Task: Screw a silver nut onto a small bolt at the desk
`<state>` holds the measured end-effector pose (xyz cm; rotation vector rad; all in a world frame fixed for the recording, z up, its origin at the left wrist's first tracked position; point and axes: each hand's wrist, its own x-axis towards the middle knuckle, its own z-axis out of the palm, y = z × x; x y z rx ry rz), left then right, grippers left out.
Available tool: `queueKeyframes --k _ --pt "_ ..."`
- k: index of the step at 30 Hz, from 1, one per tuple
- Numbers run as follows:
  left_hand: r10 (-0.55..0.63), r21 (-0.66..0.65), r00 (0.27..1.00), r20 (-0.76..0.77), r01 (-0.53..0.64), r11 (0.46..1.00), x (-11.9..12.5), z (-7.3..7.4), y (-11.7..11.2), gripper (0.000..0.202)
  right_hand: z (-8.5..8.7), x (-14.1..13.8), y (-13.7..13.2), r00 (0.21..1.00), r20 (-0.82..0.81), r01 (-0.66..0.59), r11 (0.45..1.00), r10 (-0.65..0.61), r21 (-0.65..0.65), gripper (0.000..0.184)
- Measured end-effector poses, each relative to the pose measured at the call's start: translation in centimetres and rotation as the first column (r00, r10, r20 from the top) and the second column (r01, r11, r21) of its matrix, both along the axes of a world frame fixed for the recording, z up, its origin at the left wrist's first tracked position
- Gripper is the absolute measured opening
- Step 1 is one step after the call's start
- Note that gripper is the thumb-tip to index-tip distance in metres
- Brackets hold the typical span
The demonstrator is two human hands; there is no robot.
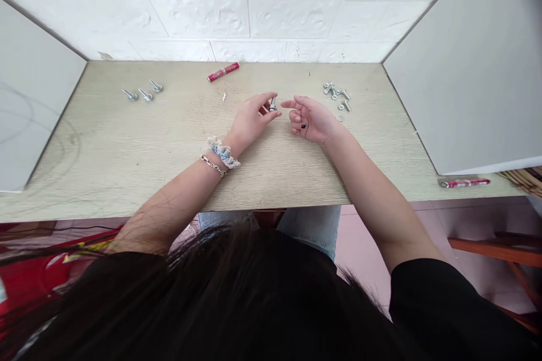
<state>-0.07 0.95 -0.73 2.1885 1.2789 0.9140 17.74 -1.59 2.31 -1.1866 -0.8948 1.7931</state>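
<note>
My left hand point(250, 119) rests on the wooden table point(127, 146) near its middle and pinches a small metal bolt point(272, 105) between thumb and fingers. My right hand point(309, 118) lies just right of it, palm up, fingers loosely curled and apart, with nothing in it that I can see. Its fingertips almost reach the bolt. A pile of loose bolts and washers point(337, 96) lies right of my right hand. Three assembled bolts point(143, 92) lie in a row at the far left of the table.
A red tube point(223, 71) lies near the back wall. A second red tube point(464, 183) sits at the table's right front edge. Grey side panels point(474, 67) stand left and right, with a white brick wall behind. A tiny scrap point(224, 96) lies behind my left hand.
</note>
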Motion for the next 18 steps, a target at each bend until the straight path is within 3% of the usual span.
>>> queueKeyframes --k 5,18 --pt "-0.126 -0.027 0.990 -0.069 0.124 0.992 0.39 0.74 -0.93 0.040 -0.26 -0.07 -0.04 1.000 0.005 0.031 0.999 -0.031 0.014 0.016" --pt "-0.185 -0.017 0.982 -0.047 0.185 0.983 0.36 0.06 -0.82 0.052 -0.79 -0.36 -0.12 0.996 0.083 -0.051 0.989 0.040 0.141 0.019"
